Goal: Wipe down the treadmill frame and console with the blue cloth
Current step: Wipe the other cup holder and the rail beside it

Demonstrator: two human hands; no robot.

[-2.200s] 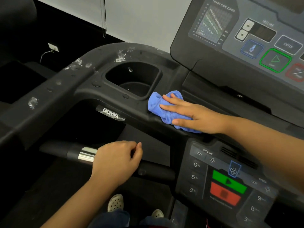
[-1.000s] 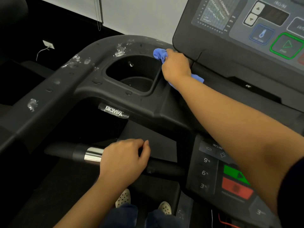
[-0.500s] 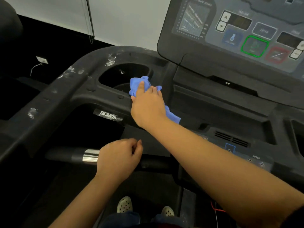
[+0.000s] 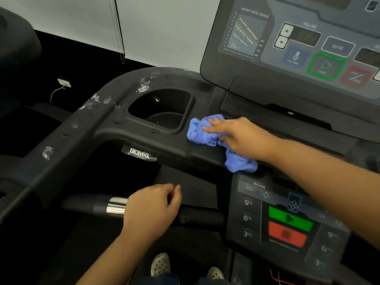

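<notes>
The crumpled blue cloth (image 4: 198, 131) lies on the black treadmill frame (image 4: 67, 145), on the ledge just right of the cup holder (image 4: 162, 109). My right hand (image 4: 243, 138) presses down on the cloth with straight fingers pointing left. Lower down, my left hand (image 4: 152, 210) is curled over the black handlebar (image 4: 86, 204), next to its chrome band (image 4: 116, 206). The grey console (image 4: 298, 48) with its green-ringed start button rises at the top right. White smudges (image 4: 144, 85) mark the frame's left arm.
A lower control panel (image 4: 287, 225) with green and red buttons sits below my right forearm. A BIGWAY label (image 4: 139, 154) is on the frame's front. My shoes (image 4: 160, 264) show at the bottom. A white wall and a wall socket (image 4: 64, 82) lie beyond.
My right hand has slid the cloth from the cup holder's near rim to the right, onto the ledge, with its fingers now pointing left. The left hand stays on the handlebar.
</notes>
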